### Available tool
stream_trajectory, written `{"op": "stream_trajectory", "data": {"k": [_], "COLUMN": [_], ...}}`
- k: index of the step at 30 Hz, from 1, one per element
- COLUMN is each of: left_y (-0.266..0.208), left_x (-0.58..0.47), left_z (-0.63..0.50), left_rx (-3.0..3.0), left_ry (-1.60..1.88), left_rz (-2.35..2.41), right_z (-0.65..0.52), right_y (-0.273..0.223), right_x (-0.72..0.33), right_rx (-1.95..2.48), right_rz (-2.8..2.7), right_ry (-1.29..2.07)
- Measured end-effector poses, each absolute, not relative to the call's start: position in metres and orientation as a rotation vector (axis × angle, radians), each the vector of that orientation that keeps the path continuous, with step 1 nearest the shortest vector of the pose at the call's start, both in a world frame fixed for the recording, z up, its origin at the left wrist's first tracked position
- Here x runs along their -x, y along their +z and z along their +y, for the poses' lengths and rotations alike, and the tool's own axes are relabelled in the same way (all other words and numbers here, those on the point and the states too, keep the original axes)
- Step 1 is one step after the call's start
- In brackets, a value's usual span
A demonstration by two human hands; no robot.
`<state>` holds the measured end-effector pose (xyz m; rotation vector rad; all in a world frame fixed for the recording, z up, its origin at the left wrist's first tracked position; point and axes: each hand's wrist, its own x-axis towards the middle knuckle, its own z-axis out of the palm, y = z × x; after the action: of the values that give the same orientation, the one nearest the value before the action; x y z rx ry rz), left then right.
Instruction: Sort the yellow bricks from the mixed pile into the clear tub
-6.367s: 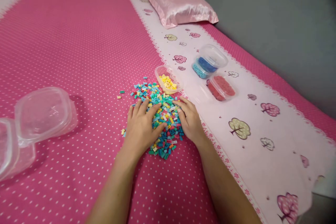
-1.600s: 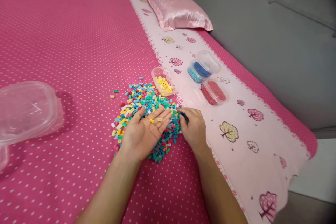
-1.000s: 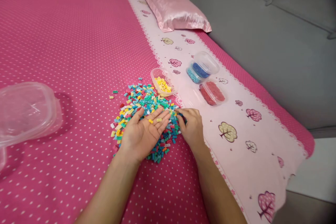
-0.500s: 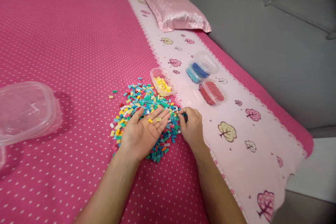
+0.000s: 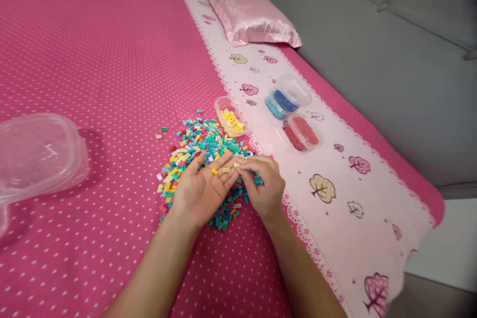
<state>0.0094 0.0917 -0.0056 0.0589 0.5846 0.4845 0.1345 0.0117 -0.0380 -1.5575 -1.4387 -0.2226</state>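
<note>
Palm up over the pile, my left hand (image 5: 203, 191) lies flat with its fingers stretched out. A small yellow toy brick (image 5: 214, 172) and a pale yellow brick (image 5: 226, 170) rest on its fingers. Thumb and fingertips of my right hand (image 5: 266, 184) pinch another pale yellow brick (image 5: 236, 165), right at the left fingertips. Beneath both hands spreads a heap of mixed small toy bricks (image 5: 203, 136) in teal, green, yellow, red and white, partly hidden by them. Just behind the heap stands a clear tub (image 5: 219, 104) with yellow bricks (image 5: 231, 120) in it.
Clear tubs hold light blue bricks (image 5: 275, 108), dark blue bricks (image 5: 285, 101) and red bricks (image 5: 301, 131) on the right. Stacked clear containers (image 5: 40, 154) stand at the left on the pink dotted bedspread (image 5: 112, 79). A pink pillow (image 5: 248, 12) lies behind, by a grey headboard (image 5: 372, 44).
My right hand has moved left from the heap's right edge to the left fingertips, with a pale yellow brick now showing in its pinch. The left hand has stayed in place.
</note>
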Motion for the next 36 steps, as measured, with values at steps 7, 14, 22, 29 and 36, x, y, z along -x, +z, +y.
{"op": "stream_trajectory", "data": {"k": [7, 14, 22, 29, 36], "left_y": [-0.004, -0.003, -0.003, -0.003, -0.002], "left_x": [-0.011, -0.011, -0.011, -0.011, -0.011], "left_z": [0.091, 0.090, 0.091, 0.090, 0.091], "left_rx": [-0.048, -0.088, -0.090, -0.090, -0.088], "left_ry": [0.508, 0.495, 0.499, 0.486, 0.488], "left_rz": [0.594, 0.614, 0.592, 0.622, 0.622], "right_z": [0.011, 0.008, 0.008, 0.007, 0.008], "right_y": [-0.034, -0.048, -0.058, -0.058, -0.055], "right_x": [-0.136, -0.158, -0.158, -0.162, -0.161], "right_rx": [1.658, 1.992, 2.225, 2.198, 2.105], "right_rz": [-1.438, -1.182, -1.268, -1.329, -1.264], "right_ry": [-0.178, -0.240, -0.168, -0.129, -0.096]}}
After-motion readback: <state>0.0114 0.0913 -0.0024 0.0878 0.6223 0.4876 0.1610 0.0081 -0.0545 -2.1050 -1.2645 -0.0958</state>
